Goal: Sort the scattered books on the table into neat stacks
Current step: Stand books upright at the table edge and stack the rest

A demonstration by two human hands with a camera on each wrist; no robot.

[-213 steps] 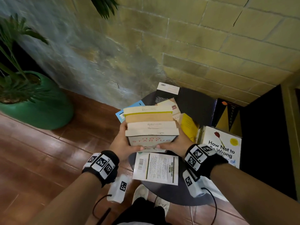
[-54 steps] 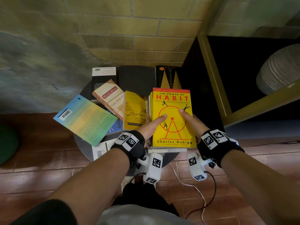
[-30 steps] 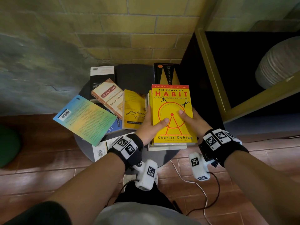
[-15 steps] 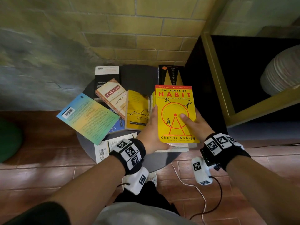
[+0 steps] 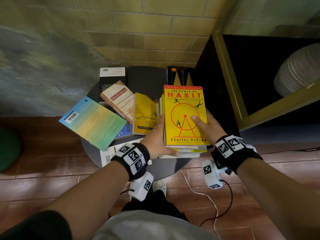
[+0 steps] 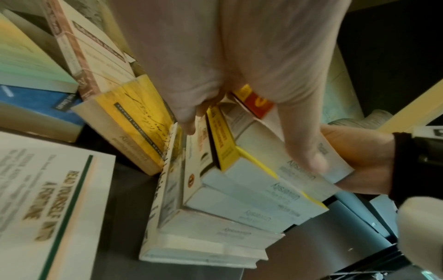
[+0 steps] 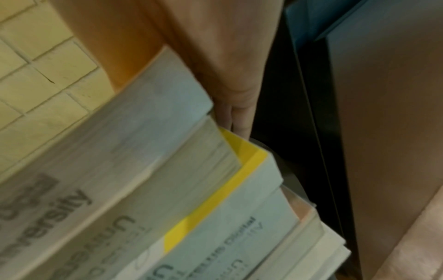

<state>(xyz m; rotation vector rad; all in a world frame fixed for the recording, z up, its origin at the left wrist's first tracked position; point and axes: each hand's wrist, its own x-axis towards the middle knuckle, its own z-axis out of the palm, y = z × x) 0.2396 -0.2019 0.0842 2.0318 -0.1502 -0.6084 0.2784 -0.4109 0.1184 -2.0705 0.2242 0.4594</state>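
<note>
book stack (image 5: 183, 103) on round table (image 5: 145, 80); left hand (image 5: 155, 135) flat against its left side; right hand (image 5: 207, 127) clamped over its right edge

Surroundings: wall, floor and a cabinet

A wall of yellow-green painted bricks (image 5: 138, 32) fills the background, with a weathered grey-blue plaster patch (image 5: 43, 66) to its left. Below lies a floor of reddish-brown glossy tiles (image 5: 43, 179). A round green planter (image 5: 8, 149) shows at the left edge. To the right stands a dark cabinet with an olive-yellow frame (image 5: 230, 80), with a pale ribbed rounded vessel (image 5: 297, 70) inside. A thin white cable (image 5: 199, 193) and a black cable (image 5: 231, 196) trail over the tiles.
</note>
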